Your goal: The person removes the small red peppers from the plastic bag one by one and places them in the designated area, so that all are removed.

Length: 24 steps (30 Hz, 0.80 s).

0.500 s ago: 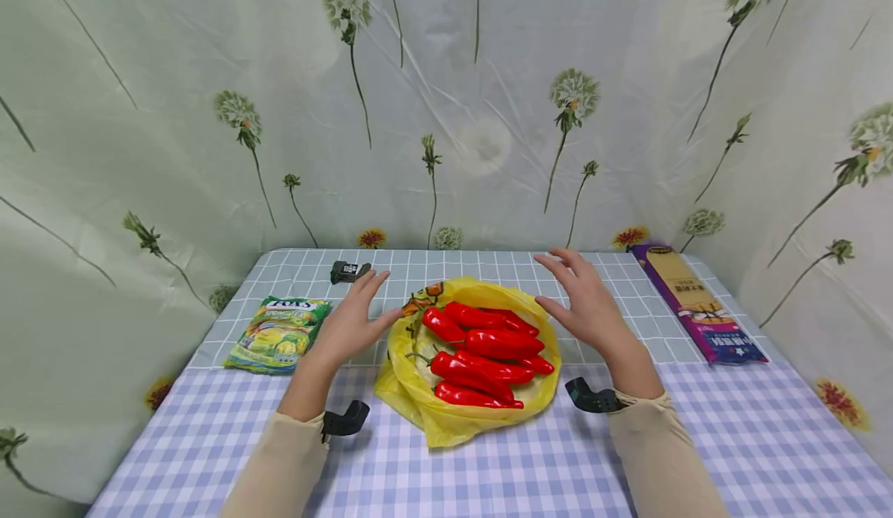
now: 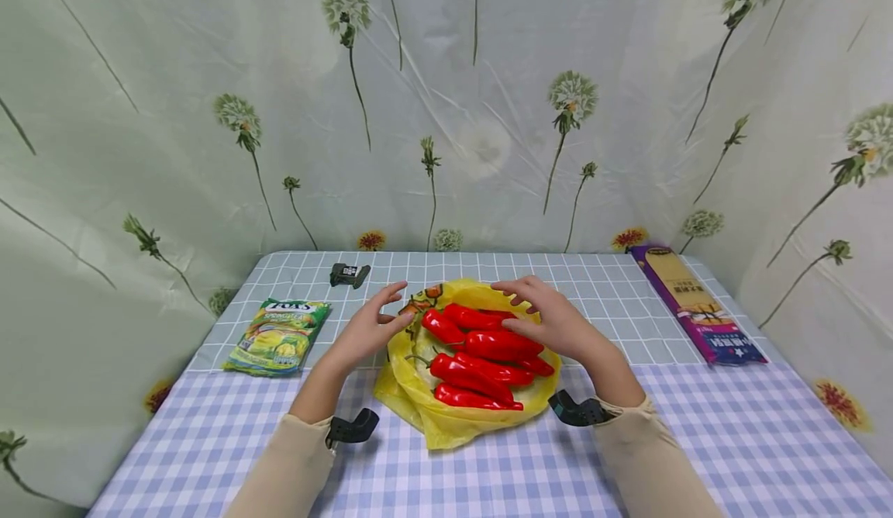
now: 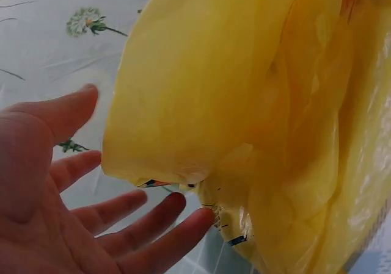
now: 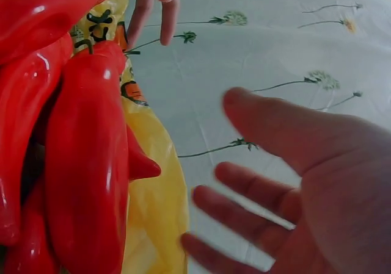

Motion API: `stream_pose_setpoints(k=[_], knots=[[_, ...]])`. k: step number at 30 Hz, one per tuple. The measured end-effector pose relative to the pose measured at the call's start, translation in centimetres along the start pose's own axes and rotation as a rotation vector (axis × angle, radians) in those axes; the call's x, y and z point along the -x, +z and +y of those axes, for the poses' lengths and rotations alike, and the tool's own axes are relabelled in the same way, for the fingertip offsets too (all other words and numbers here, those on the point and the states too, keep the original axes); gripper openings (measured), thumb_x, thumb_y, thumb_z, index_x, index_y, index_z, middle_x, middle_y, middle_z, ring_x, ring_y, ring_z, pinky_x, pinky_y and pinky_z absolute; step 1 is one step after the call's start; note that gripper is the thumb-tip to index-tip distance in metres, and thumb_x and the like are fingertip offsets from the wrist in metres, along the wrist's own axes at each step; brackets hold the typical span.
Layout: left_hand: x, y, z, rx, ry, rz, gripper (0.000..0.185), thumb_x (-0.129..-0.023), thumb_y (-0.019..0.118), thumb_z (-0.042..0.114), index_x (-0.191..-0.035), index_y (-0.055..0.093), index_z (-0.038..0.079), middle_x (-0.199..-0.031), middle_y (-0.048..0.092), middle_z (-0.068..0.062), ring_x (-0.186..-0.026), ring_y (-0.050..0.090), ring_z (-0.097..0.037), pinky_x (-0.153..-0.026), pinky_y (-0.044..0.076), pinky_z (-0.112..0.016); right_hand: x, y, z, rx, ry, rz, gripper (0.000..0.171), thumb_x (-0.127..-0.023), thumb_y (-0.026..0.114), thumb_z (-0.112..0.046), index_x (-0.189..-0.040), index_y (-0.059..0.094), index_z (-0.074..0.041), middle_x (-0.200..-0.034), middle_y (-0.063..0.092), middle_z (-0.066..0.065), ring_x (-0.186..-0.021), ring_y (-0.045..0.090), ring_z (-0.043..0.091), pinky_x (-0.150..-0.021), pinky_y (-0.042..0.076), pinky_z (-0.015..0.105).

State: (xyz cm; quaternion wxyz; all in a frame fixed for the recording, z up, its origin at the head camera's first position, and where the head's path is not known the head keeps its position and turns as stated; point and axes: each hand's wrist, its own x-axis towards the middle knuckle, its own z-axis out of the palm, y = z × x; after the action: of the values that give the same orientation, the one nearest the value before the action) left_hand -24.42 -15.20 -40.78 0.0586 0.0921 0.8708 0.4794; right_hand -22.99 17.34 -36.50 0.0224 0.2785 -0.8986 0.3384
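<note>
Fingers of both hands, left hand (image 2: 370, 329) and right hand (image 2: 551, 322), spread loose and empty beside red peppers (image 2: 481, 355) lying stems-left, tips-right across the yellow bag (image 2: 446, 417).

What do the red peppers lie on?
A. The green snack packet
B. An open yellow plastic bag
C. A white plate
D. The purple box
B: in the head view the red peppers lie piled on the open yellow plastic bag, spread on the checked tablecloth between the two hands.
</note>
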Motion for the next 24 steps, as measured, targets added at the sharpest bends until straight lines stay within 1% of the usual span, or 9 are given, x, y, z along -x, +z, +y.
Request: stream_pose_setpoints(k=[4,5,8,11,14,20,24], knots=[[-0.2,0.3,0.0,0.067,-0.057,-0.042,0.052,-0.097,0.064,0.028,-0.147,0.047,0.028,-0.160,0.036,-0.011,-0.131,0.052,-0.045,-0.099,0.052,-0.053,0.0,0.2,-0.2,-0.011,0.050,-0.098,0.052,-0.091,0.072,-0.016,-0.140,0.057,-0.018,-0.126,0.055,0.013,-0.114,0.057,0.034,-0.092,0.055,0.051],[-0.2,0.3,-0.1,0.080,-0.060,-0.049,0.049,-0.097,0.064,0.027,-0.144,0.050,0.027,-0.159,0.037,-0.011,-0.132,0.051,-0.046,-0.099,0.052,-0.053,0.0,0.3,-0.2,-0.005,0.056,-0.114,0.051,-0.091,0.072,-0.015,-0.139,0.058,-0.018,-0.125,0.055,0.013,-0.114,0.056,0.033,-0.092,0.056,0.050],[-0.2,0.5,-0.1,0.095,-0.048,-0.059,0.039,-0.097,0.064,0.022,-0.136,0.060,0.023,-0.154,0.043,-0.010,-0.132,0.051,-0.045,-0.101,0.051,-0.054,0.0,0.6,0.0,0.019,0.052,-0.152,0.047,-0.090,0.072,-0.014,-0.136,0.061,-0.017,-0.124,0.055,0.014,-0.114,0.056,0.032,-0.093,0.055,0.048],[-0.1,0.6,-0.3,0.097,-0.024,-0.061,0.033,-0.097,0.063,0.017,-0.129,0.066,0.019,-0.148,0.049,-0.011,-0.130,0.052,-0.043,-0.102,0.051,-0.052,0.0,0.9,0.2,0.050,0.034,-0.180,0.044,-0.090,0.073,-0.012,-0.132,0.064,-0.017,-0.124,0.055,0.013,-0.116,0.056,0.032,-0.094,0.054,0.048],[-0.1,0.7,-0.5,0.089,-0.012,-0.059,0.032,-0.096,0.063,0.013,-0.128,0.067,0.015,-0.146,0.050,-0.013,-0.127,0.054,-0.042,-0.100,0.053,-0.049,-0.1,1.2,0.3,0.065,0.025,-0.205,0.042,-0.089,0.074,-0.011,-0.129,0.067,-0.019,-0.124,0.054,0.012,-0.116,0.055,0.032,-0.094,0.054,0.047],[-0.1,0.7,-0.6,0.080,-0.024,-0.053,0.040,-0.093,0.061,0.006,-0.133,0.064,0.012,-0.145,0.049,-0.014,-0.123,0.055,-0.039,-0.097,0.054,-0.045,-0.1,1.6,0.3,0.089,0.063,-0.248,0.045,-0.086,0.076,-0.010,-0.129,0.068,-0.022,-0.126,0.053,0.009,-0.118,0.053,0.028,-0.096,0.054,0.045],[-0.1,0.7,-0.7,0.085,-0.029,-0.046,0.047,-0.092,0.060,0.004,-0.138,0.059,0.012,-0.148,0.047,-0.014,-0.125,0.052,-0.040,-0.100,0.052,-0.047,-0.3,2.2,0.7,0.105,0.059,-0.245,0.044,-0.085,0.077,-0.010,-0.127,0.068,-0.021,-0.124,0.053,0.009,-0.118,0.052,0.027,-0.095,0.054,0.043]])
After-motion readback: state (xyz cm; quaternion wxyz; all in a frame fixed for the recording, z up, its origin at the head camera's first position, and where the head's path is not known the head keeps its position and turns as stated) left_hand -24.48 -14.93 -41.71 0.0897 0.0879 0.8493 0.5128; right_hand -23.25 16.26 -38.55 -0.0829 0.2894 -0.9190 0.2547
